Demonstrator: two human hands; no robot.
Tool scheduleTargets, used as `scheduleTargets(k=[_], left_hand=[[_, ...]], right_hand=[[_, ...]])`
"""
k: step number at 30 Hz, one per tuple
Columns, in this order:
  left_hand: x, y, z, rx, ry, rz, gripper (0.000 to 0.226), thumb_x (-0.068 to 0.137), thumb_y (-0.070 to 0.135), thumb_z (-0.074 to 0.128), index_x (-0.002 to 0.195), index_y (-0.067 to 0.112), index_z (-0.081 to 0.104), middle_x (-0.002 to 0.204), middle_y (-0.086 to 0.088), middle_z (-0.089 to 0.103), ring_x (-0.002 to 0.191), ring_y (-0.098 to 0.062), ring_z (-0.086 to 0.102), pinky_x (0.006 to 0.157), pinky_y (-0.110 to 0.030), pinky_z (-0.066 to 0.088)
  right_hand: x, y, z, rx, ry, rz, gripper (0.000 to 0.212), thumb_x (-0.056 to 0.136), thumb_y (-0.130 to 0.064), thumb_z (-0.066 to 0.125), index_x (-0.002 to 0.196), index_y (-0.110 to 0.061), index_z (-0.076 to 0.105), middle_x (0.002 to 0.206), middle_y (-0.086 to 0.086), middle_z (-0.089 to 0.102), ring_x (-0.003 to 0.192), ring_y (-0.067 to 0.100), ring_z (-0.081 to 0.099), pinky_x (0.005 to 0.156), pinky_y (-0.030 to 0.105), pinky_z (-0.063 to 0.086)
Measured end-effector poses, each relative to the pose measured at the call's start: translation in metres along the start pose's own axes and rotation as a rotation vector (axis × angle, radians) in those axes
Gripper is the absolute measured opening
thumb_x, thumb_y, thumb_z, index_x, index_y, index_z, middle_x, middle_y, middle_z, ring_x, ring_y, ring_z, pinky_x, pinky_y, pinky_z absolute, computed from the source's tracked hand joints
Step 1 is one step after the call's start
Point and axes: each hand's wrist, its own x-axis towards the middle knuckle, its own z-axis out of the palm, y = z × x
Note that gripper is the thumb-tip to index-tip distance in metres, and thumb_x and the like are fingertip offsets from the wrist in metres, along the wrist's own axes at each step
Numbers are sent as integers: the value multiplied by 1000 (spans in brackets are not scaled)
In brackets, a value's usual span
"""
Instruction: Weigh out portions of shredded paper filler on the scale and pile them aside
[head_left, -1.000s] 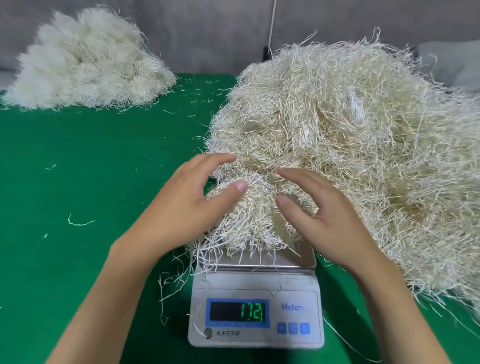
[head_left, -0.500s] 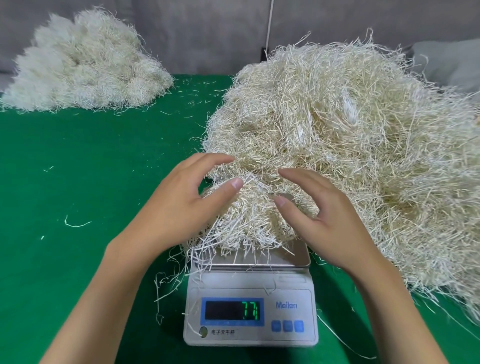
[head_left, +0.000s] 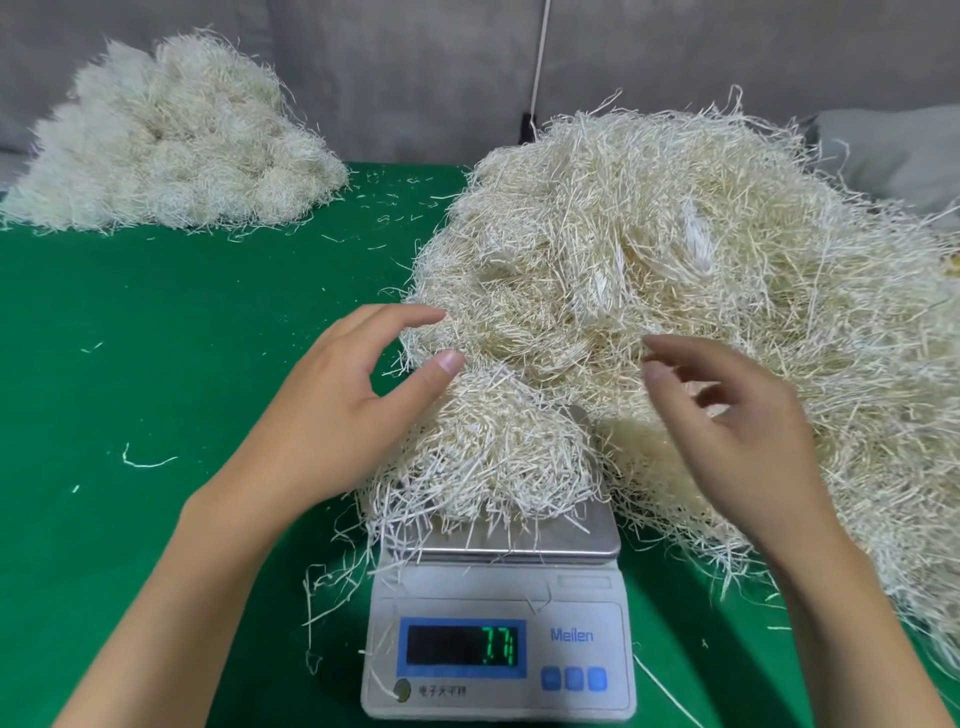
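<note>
Head: one scale (head_left: 574, 603), seemingly three heaps (head_left: 171, 145) (head_left: 717, 244) (head_left: 498, 452)

sm. paper portion (head_left: 493, 457) on scale (head_left: 587, 592)

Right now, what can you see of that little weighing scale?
The scale is a small white plastic box labelled Meilen, standing level on the green table. Its steel platform carries a clump of shredded paper, strands draping over the front. A blue-framed display shows green digits, 77-something, beside three blue buttons.
</note>
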Motion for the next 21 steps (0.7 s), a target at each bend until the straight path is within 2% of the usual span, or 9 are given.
scheduleTargets(k=[2, 5, 7, 11, 13, 15, 17, 19, 21], left_hand=[[8, 5, -3, -5, 25, 22, 48, 86, 74, 42, 125, 49, 52, 123, 37, 50, 113, 25, 38, 93, -15, 30], [25, 21, -8, -12, 59, 96, 35, 86, 64, 47, 116, 49, 57, 112, 40, 54, 103, 31, 38, 83, -10, 32], [40, 35, -10, -20, 50, 145, 25, 88, 58, 52, 109, 48, 61, 107, 39, 57, 100, 26, 45, 79, -11, 34], [79, 65, 2, 15, -95, 203, 22, 86, 54, 57, 102, 43, 68, 93, 31, 65, 89, 14, 56, 69, -17, 43], [100, 74, 14, 107, -213, 209, 21, 89, 51, 59, 106, 42, 66, 91, 27, 64, 84, 10, 59, 69, -18, 47], [119, 75, 29, 205, -306, 210, 23, 92, 46, 60, 114, 40, 63, 96, 25, 63, 82, 10, 58, 71, -16, 48], [132, 73, 43, 249, -319, 204, 28, 93, 44, 61, 121, 40, 58, 98, 26, 60, 82, 11, 57, 70, -14, 48], [141, 73, 54, 236, -279, 198, 33, 93, 43, 61, 125, 43, 54, 93, 28, 57, 78, 11, 59, 72, -19, 55], [151, 75, 62, 177, -216, 175, 38, 92, 45, 61, 128, 43, 51, 91, 27, 57, 69, 10, 62, 66, -23, 58]], right_hand=[[10, 7, -20, -12, 97, 68, 13, 94, -32, 59, 102, -38, 69, 75, -19, 66, 69, -2, 60, 61, 23, 47], [29, 15, -45, -173, 152, 101, 9, 93, -28, 62, 91, -32, 69, 61, -16, 59, 50, 3, 50, 51, 26, 37], [44, 14, -53, -281, 146, 103, 10, 92, -29, 63, 98, -28, 71, 58, -14, 57, 50, 4, 51, 51, 27, 39], [72, 11, -44, -538, -5, 63, 37, 92, -45, 62, 125, -30, 59, 67, -17, 58, 58, -6, 54, 45, 19, 35], [86, 13, -34, -602, -49, 80, 52, 91, -47, 62, 137, -28, 50, 65, -15, 57, 54, -6, 54, 39, 15, 36], [100, 16, -25, -615, -45, 122, 57, 90, -47, 64, 139, -24, 45, 68, -15, 57, 55, -2, 57, 39, 17, 45], [111, 21, -19, -638, -30, 147, 45, 91, -47, 65, 125, -21, 51, 70, -13, 58, 58, 4, 60, 45, 24, 53], [118, 23, -14, -637, 17, 143, 26, 94, -43, 62, 107, -20, 62, 70, -14, 59, 57, 2, 57, 45, 18, 47], [121, 23, -11, -606, 70, 115, 18, 98, -37, 58, 95, -22, 68, 69, -12, 63, 53, 1, 56, 44, 18, 45]])
